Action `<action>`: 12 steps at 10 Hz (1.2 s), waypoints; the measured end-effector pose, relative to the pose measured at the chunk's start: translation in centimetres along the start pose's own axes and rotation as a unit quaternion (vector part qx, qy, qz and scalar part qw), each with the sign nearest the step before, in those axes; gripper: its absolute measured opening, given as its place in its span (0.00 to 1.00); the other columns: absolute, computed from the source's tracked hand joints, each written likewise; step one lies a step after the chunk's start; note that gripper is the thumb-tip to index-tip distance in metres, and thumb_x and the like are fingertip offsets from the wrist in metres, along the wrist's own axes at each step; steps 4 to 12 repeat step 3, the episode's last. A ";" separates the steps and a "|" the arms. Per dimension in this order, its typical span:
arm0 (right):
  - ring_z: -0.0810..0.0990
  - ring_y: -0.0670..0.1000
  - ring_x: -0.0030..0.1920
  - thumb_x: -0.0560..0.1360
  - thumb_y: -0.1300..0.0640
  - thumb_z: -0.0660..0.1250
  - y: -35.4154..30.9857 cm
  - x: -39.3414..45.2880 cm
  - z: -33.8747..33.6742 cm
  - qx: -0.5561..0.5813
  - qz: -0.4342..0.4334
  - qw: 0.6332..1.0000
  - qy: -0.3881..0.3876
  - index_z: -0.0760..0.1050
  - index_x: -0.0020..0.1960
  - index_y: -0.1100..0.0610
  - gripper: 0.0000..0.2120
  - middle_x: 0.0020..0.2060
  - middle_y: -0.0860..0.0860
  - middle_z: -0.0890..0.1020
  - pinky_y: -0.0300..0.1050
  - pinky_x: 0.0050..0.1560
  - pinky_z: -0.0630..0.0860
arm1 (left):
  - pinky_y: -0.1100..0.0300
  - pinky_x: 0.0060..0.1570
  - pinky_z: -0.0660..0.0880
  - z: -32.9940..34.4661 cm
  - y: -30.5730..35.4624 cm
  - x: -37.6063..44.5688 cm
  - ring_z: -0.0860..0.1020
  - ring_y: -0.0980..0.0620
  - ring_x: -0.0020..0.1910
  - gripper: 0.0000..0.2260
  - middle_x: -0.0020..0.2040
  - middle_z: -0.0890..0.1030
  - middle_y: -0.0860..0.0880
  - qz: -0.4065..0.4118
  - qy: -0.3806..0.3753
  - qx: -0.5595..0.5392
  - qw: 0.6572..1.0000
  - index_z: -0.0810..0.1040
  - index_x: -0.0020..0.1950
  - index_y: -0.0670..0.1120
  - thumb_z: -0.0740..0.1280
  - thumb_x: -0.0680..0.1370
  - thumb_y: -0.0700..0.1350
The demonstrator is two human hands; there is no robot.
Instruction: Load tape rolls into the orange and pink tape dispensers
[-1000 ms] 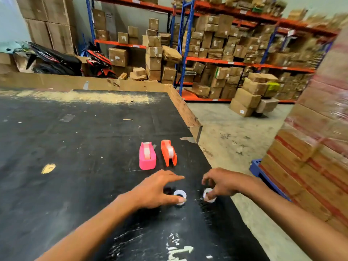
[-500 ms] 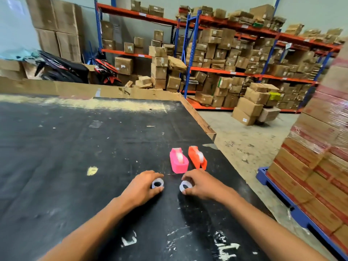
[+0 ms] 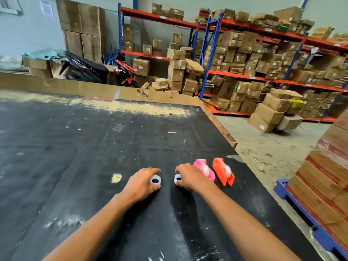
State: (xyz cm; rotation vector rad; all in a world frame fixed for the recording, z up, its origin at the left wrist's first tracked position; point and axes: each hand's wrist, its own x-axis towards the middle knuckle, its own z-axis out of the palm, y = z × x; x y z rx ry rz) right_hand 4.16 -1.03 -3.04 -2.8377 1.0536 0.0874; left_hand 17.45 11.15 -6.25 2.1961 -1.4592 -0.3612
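Head view: only camera I have.
Left hand (image 3: 140, 182): fingers curled round left roll (image 3: 155, 179), which lies flat on table (image 3: 75, 147).
Right hand (image 3: 190, 177): pinching right roll (image 3: 177, 178), also on the table.
Dispensers: pink (image 3: 205, 169) just behind right hand, orange (image 3: 223, 171) beside it; both seem to hold tape already.
Step, my read: lift rolls; I'd grip the rims, keeping the cores clear for the hubs.
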 end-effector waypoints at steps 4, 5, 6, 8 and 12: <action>0.75 0.61 0.58 0.74 0.54 0.65 0.7 -3.1 -2.3 -0.040 -0.041 0.998 0.039 0.75 0.55 0.61 0.14 0.54 0.59 0.80 0.51 0.48 0.69 | 0.52 0.62 0.70 -0.9 1.5 -1.2 0.66 0.48 0.70 0.33 0.70 0.70 0.49 -0.019 0.034 0.046 0.998 0.58 0.76 0.50 0.67 0.74 0.53; 0.75 0.61 0.58 0.74 0.54 0.65 0.7 -3.1 -2.3 -0.040 -0.041 0.998 0.039 0.75 0.55 0.61 0.14 0.54 0.59 0.80 0.51 0.48 0.69 | 0.52 0.62 0.70 -0.9 1.5 -1.2 0.66 0.48 0.70 0.33 0.70 0.70 0.49 -0.019 0.034 0.046 0.998 0.58 0.76 0.50 0.67 0.74 0.53; 0.75 0.61 0.58 0.74 0.54 0.65 0.7 -3.1 -2.3 -0.040 -0.041 0.998 0.039 0.75 0.55 0.61 0.14 0.54 0.59 0.80 0.51 0.48 0.69 | 0.52 0.62 0.70 -0.9 1.5 -1.2 0.66 0.48 0.70 0.33 0.70 0.70 0.49 -0.019 0.034 0.046 0.998 0.58 0.76 0.50 0.67 0.74 0.53; 0.75 0.61 0.58 0.74 0.54 0.65 0.7 -3.1 -2.3 -0.040 -0.041 0.998 0.039 0.75 0.55 0.61 0.14 0.54 0.59 0.80 0.51 0.48 0.69 | 0.52 0.62 0.70 -0.9 1.5 -1.2 0.66 0.48 0.70 0.33 0.70 0.70 0.49 -0.019 0.034 0.046 0.998 0.58 0.76 0.50 0.67 0.74 0.53; 0.75 0.61 0.58 0.74 0.54 0.65 0.7 -3.1 -2.3 -0.040 -0.041 0.998 0.039 0.75 0.55 0.61 0.14 0.54 0.59 0.80 0.51 0.48 0.69 | 0.52 0.62 0.70 -0.9 1.5 -1.2 0.66 0.48 0.70 0.33 0.70 0.70 0.49 -0.019 0.034 0.046 0.998 0.58 0.76 0.50 0.67 0.74 0.53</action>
